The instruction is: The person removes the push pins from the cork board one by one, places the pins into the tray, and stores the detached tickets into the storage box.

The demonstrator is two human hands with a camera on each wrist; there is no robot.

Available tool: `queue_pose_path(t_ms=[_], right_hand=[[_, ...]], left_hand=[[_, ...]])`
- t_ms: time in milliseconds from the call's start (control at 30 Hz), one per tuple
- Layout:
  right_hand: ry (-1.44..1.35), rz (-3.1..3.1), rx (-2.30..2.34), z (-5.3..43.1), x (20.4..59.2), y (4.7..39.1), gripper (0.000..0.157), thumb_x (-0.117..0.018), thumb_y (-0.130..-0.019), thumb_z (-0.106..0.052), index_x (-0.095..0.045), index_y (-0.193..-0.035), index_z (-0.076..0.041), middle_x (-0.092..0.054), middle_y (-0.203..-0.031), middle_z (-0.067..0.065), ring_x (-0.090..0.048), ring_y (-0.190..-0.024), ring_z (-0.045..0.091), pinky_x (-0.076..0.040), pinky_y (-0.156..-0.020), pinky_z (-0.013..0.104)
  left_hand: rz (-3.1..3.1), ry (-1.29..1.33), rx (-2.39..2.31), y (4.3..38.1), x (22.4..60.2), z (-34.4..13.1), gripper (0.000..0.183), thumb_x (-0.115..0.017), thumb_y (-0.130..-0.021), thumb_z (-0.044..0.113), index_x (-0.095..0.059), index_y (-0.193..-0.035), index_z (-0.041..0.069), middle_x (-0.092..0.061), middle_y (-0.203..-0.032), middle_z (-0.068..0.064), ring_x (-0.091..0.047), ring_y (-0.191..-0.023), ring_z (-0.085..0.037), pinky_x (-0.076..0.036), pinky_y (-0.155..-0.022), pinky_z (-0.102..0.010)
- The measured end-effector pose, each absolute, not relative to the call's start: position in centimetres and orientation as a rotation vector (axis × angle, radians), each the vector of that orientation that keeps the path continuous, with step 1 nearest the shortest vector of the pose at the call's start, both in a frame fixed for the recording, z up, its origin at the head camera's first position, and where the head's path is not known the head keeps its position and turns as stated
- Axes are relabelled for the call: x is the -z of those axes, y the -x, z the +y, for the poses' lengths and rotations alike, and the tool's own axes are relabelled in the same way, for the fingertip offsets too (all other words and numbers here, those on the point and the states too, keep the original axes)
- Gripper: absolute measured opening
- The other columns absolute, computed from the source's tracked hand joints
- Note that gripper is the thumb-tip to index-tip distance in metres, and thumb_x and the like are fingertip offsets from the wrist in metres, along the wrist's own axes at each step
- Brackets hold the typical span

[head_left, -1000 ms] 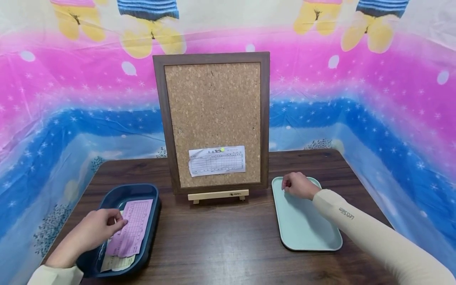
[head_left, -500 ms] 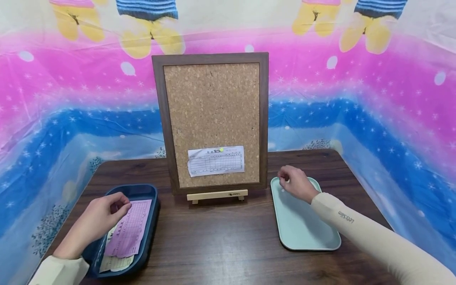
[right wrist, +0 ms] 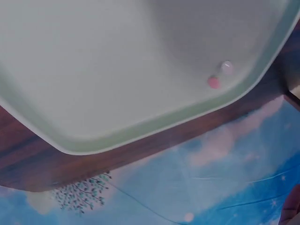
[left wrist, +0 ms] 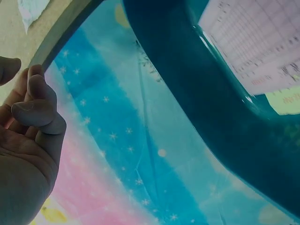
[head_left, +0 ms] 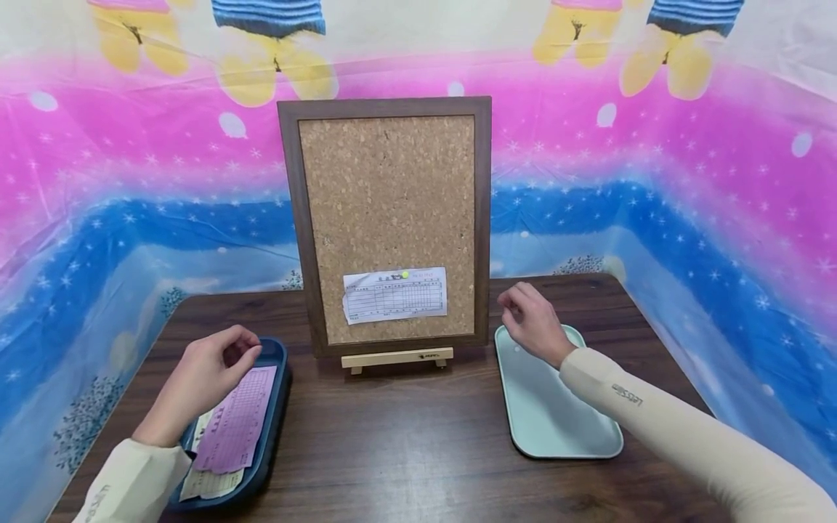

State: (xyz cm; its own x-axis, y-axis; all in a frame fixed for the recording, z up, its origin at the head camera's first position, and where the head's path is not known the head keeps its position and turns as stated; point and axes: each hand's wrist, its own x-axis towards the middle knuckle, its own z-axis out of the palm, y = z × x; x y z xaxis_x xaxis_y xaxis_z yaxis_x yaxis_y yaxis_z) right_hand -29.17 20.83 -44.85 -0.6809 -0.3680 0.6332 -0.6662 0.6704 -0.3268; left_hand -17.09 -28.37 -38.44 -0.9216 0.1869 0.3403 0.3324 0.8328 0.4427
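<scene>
My left hand (head_left: 209, 374), fingers loosely curled, hovers over the dark blue tray (head_left: 277, 407) at the left. In the left wrist view, nothing lies between its thumb and fingers. A pink printed form (head_left: 238, 425) lies in that tray on top of pale yellow slips (head_left: 212, 485). My right hand (head_left: 532, 323) is raised over the far end of the pale green tray (head_left: 565, 418), fingers bent towards the thumb. Whether they pinch anything small is hidden. A pink push pin (right wrist: 213, 82) and a whitish push pin (right wrist: 227, 67) lie in the green tray.
Between the trays a framed corkboard (head_left: 392, 196) stands on a small wooden stand (head_left: 397, 359). One white form (head_left: 395, 296) is fixed low on it by a yellow-green pin (head_left: 405, 274). A patterned cloth backdrop (head_left: 562, 152) surrounds the table (head_left: 386, 443).
Both hands have risen from their trays. My left hand moved up and to the right, my right hand up and slightly left. The papers stay in the blue tray.
</scene>
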Motion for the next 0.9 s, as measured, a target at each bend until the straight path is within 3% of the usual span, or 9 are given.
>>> queue_pose_path(t_ms=[467,900], right_hand=[[-0.814,-2.367,-0.74,20.1,43.8,29.0,0.018,-0.061,-0.083,0.001,-0.061,-0.096,-0.012,-0.054,-0.093,-0.002,-0.052,-0.084,0.011,-0.05,-0.071,0.031],[-0.895,-2.341,-0.742,18.7,43.1,28.6,0.014,-0.06,-0.086,-0.002,-0.062,-0.097,-0.008,-0.055,-0.097,0.0,-0.053,-0.085,0.013,-0.049,-0.07,0.031]], left_hand=[[-2.69,0.426,0.759,17.9,39.0,-27.6,0.006,-0.066,-0.088,0.007,-0.063,-0.093,0.01,-0.055,-0.073,0.003,-0.049,-0.063,-0.014,-0.043,-0.055,-0.027],[-2.727,0.425,0.829,19.3,39.7,-25.7,0.005,-0.064,-0.09,0.012,-0.061,-0.095,0.011,-0.056,-0.074,0.001,-0.05,-0.063,-0.016,-0.045,-0.055,-0.03]])
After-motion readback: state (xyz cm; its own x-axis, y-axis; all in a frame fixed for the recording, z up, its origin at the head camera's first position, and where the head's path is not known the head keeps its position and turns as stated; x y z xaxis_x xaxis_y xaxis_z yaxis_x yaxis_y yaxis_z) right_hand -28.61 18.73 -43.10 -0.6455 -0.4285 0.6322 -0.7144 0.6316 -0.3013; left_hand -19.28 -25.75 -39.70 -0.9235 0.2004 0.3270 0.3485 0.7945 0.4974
